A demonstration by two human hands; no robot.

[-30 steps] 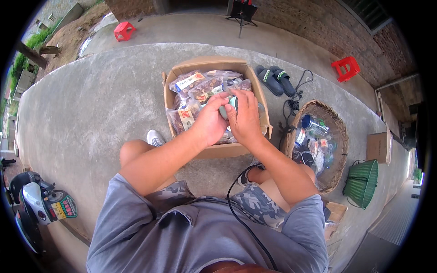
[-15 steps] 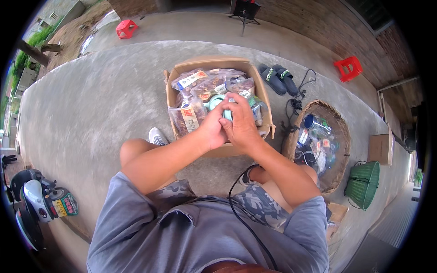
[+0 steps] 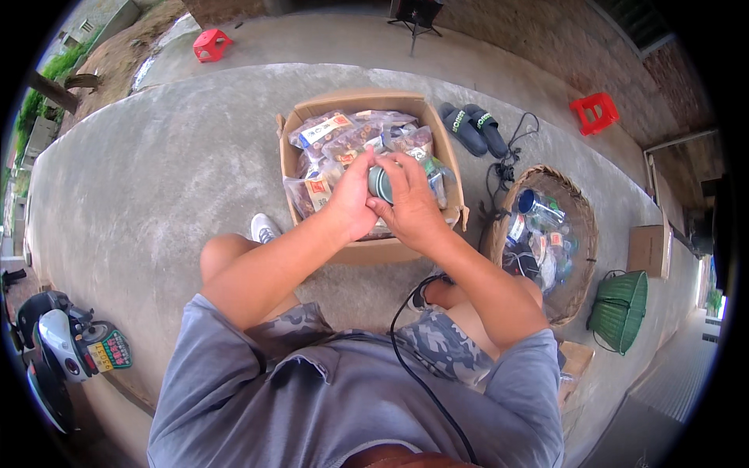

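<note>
Both hands are raised over an open cardboard box (image 3: 451, 160). Between them is a round, green, cup-like container (image 3: 379, 186), its circular end showing a pale rim. My left hand (image 3: 353, 204) grips it from the left side. Curled over its right side are the fingers of my right hand (image 3: 410, 200). Much of the container is hidden by the fingers, so its exact kind is unclear. Below, the box holds several clear plastic bags (image 3: 318, 134) of reddish-brown pieces with printed labels. A greenish clear item (image 3: 437, 173) lies at the box's right side.
To my right stands a wicker basket (image 3: 585, 257) with bottles and packets, including a blue cup (image 3: 527, 201). Beyond it are a green basket (image 3: 619, 312) and a small carton (image 3: 649, 251). Dark slippers (image 3: 473, 131) and a black cord (image 3: 507, 168) lie behind. A scooter (image 3: 66, 343) stands left.
The green container has been turned in my hands, so its round end now shows. My left hand's fingers have shifted upward along its left side.
</note>
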